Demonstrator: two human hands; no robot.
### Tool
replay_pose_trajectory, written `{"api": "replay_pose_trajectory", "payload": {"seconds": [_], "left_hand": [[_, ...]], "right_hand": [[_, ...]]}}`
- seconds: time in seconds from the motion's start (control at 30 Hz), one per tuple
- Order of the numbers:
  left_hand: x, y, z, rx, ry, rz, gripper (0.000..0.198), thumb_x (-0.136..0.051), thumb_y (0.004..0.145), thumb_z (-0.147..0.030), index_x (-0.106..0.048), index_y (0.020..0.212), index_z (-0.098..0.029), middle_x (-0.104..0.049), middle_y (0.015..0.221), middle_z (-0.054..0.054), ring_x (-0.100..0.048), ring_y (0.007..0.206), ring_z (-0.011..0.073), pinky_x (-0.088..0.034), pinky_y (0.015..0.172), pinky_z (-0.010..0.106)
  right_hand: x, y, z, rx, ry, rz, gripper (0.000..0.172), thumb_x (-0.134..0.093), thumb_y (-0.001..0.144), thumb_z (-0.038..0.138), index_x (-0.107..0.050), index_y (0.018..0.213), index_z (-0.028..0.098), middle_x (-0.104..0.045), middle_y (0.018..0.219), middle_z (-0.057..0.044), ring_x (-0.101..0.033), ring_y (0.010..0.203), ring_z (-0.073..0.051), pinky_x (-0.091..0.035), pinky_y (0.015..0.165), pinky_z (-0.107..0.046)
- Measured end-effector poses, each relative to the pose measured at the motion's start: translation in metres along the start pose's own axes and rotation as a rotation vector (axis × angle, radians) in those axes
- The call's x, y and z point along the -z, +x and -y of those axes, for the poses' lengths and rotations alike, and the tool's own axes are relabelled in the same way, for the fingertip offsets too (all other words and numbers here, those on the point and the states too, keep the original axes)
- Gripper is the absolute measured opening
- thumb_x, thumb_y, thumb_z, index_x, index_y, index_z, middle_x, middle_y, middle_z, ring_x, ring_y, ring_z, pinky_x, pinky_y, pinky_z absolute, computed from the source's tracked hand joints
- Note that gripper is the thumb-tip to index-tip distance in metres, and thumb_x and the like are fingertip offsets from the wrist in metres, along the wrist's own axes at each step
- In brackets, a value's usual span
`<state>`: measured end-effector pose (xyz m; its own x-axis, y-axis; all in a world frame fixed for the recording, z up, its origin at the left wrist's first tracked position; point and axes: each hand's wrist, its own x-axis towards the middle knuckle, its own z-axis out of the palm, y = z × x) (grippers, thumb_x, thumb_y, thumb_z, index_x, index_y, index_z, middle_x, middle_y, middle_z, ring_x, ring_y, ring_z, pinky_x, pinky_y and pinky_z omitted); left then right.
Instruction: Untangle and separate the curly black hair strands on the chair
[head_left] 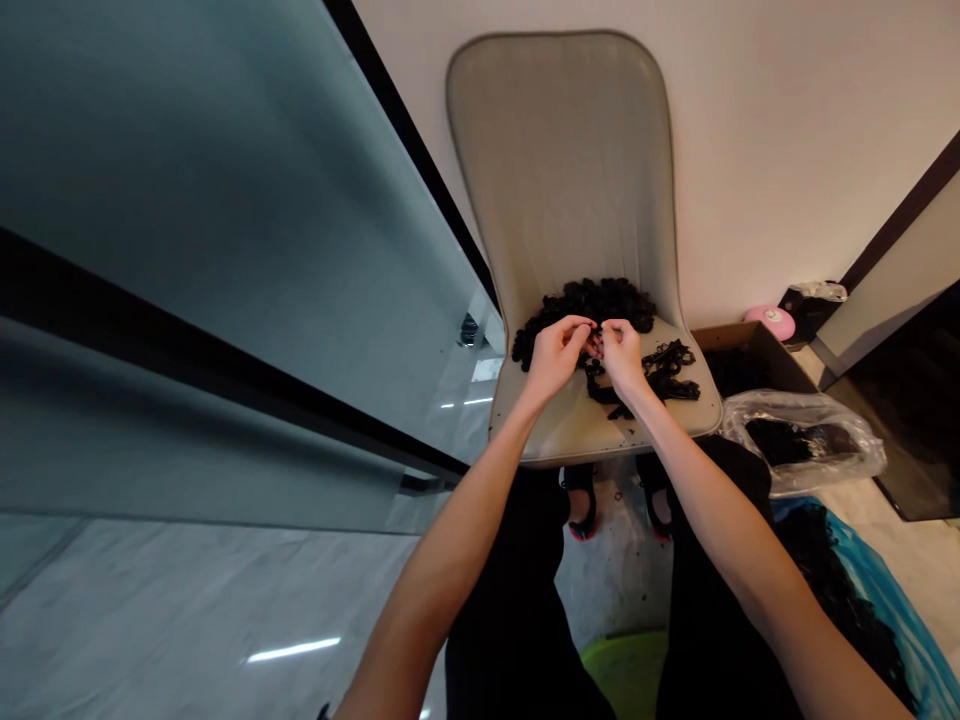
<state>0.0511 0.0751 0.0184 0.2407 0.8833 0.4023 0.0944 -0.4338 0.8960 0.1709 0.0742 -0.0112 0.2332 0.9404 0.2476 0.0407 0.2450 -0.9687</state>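
Note:
My left hand (556,352) and my right hand (621,350) meet over the seat of a beige chair (562,425), fingertips nearly touching. The fingers of both are pinched together; whatever sits between them is too small and dark to name. Behind my hands lies a heap of small black pieces (600,295), piled toward the backrest. A looser cluster of black strip-like pieces (671,372) spreads beside and under my right wrist. Dark crumbs dot the seat near its front edge.
To the chair's right stand a cardboard box (772,350), a clear plastic bag (844,460) and a blue bag (900,610), each with black pieces inside. A pink round object (772,321) lies behind them. A frosted glass panel (225,200) rises at the left.

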Motion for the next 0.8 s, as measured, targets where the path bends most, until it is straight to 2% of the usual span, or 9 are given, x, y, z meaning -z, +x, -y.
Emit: {"api": "replay_pose_trajectory", "payload": {"seconds": [0.1,0.2,0.27,0.4,0.53,0.63,0.7,0.8], "left_hand": [[0.007,-0.002,-0.001,-0.049,0.156,-0.038,0.019,-0.06,0.092,-0.034,-0.071,0.089,-0.019,-0.068,0.074,0.001,-0.061,0.065,0.0142,-0.045,0.064,0.025],[0.011,-0.003,0.0,-0.092,0.212,-0.099,0.02,-0.06,0.092,-0.034,-0.072,0.086,-0.019,-0.068,0.08,0.003,-0.059,0.071,0.0146,-0.043,0.065,0.025],[0.011,-0.002,0.005,-0.085,0.2,-0.138,0.023,-0.061,0.092,-0.036,-0.071,0.084,-0.018,-0.067,0.079,0.003,-0.057,0.071,0.0143,-0.041,0.064,0.025],[0.008,0.004,0.021,0.051,0.014,-0.197,0.036,-0.06,0.093,-0.05,-0.066,0.078,-0.018,-0.053,0.06,-0.002,-0.046,0.055,0.0108,-0.034,0.054,0.024],[0.005,0.008,0.035,0.202,-0.256,-0.233,0.048,-0.059,0.091,-0.065,-0.061,0.076,-0.019,-0.048,0.056,-0.004,-0.042,0.049,0.0084,-0.037,0.05,0.023],[0.0,0.007,0.035,0.292,-0.412,-0.236,0.048,-0.061,0.091,-0.064,-0.06,0.077,-0.018,-0.048,0.057,-0.004,-0.042,0.048,0.0069,-0.039,0.049,0.022],[-0.004,0.005,0.031,0.29,-0.46,-0.203,0.045,-0.065,0.09,-0.061,-0.063,0.08,-0.017,-0.049,0.058,-0.004,-0.042,0.048,0.006,-0.038,0.049,0.021],[-0.008,0.002,0.023,0.2,-0.432,-0.138,0.04,-0.071,0.086,-0.056,-0.067,0.083,-0.017,-0.048,0.059,-0.004,-0.04,0.049,0.0056,-0.034,0.047,0.02]], "right_hand": [[0.002,-0.007,0.008,0.033,-0.155,-0.034,0.008,-0.051,0.092,0.025,-0.058,0.091,0.022,-0.057,0.075,0.0,-0.054,0.071,-0.017,-0.047,0.074,-0.031],[0.003,-0.018,0.017,0.138,-0.415,0.04,0.017,-0.046,0.092,0.013,-0.062,0.09,0.019,-0.061,0.081,-0.006,-0.057,0.078,-0.02,-0.045,0.085,-0.036],[0.0,-0.023,0.021,0.173,-0.545,0.1,0.022,-0.044,0.092,0.009,-0.064,0.091,0.017,-0.061,0.086,-0.01,-0.057,0.081,-0.023,-0.045,0.087,-0.038],[-0.01,-0.031,0.021,0.178,-0.652,0.162,0.022,-0.043,0.096,0.015,-0.064,0.099,0.014,-0.06,0.095,-0.014,-0.053,0.076,-0.023,-0.046,0.082,-0.038],[-0.018,-0.036,0.017,0.215,-0.612,0.183,0.017,-0.045,0.097,0.019,-0.062,0.095,0.018,-0.059,0.097,-0.013,-0.051,0.075,-0.021,-0.046,0.079,-0.037],[-0.016,-0.032,0.016,0.194,-0.496,0.161,0.017,-0.045,0.095,0.018,-0.056,0.082,0.021,-0.058,0.086,-0.007,-0.052,0.077,-0.02,-0.044,0.079,-0.034],[-0.012,-0.025,0.016,0.108,-0.366,0.118,0.022,-0.042,0.094,0.017,-0.052,0.076,0.022,-0.056,0.076,-0.003,-0.052,0.075,-0.018,-0.043,0.075,-0.03],[-0.004,-0.014,0.017,-0.031,-0.165,0.065,0.029,-0.035,0.096,0.023,-0.047,0.07,0.023,-0.05,0.067,0.001,-0.049,0.067,-0.016,-0.039,0.065,-0.027]]}}
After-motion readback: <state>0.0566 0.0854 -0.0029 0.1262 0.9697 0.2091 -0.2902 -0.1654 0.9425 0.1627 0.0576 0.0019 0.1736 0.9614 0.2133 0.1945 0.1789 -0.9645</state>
